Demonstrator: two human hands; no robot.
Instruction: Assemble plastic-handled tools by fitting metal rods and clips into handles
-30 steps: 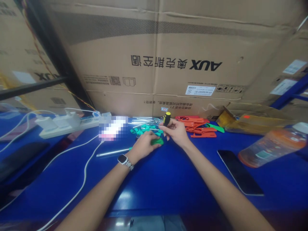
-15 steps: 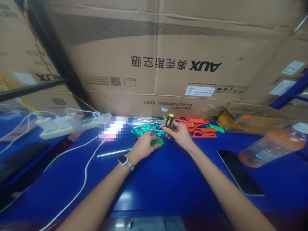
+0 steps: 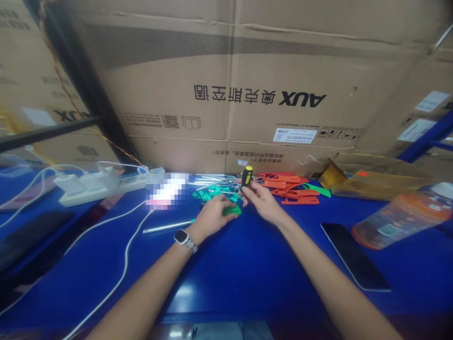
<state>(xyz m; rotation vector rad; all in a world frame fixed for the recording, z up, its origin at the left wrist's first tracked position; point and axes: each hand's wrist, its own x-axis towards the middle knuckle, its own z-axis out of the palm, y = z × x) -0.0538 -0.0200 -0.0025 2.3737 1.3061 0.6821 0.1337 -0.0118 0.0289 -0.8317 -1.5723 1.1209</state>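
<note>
My right hand (image 3: 262,200) grips a black and yellow screwdriver (image 3: 247,176) by its handle, which points up; its tip is hidden. Under the closed fingers of my left hand (image 3: 213,213) is a green plastic piece (image 3: 233,210), pressed near the blue table top. A silver telescopic rod (image 3: 168,226) with a green end sticks out to the left beneath that wrist. Just beyond my hands lie several small teal plastic parts (image 3: 208,192) and thin metal rods (image 3: 211,179). Orange plastic clip-like pieces (image 3: 300,197) are heaped right of my right hand, with a green one (image 3: 319,189) among them.
A phone (image 3: 356,257) and a clear bottle with an orange band (image 3: 399,217) lie on the right of the blue table (image 3: 240,278). At left stand a white power strip (image 3: 102,189) and cables (image 3: 123,264). Behind rises a large cardboard box (image 3: 226,61).
The screwdriver handle has shifted and tilted slightly in my right hand. My left hand keeps its place on the green piece. The whole view has moved very little.
</note>
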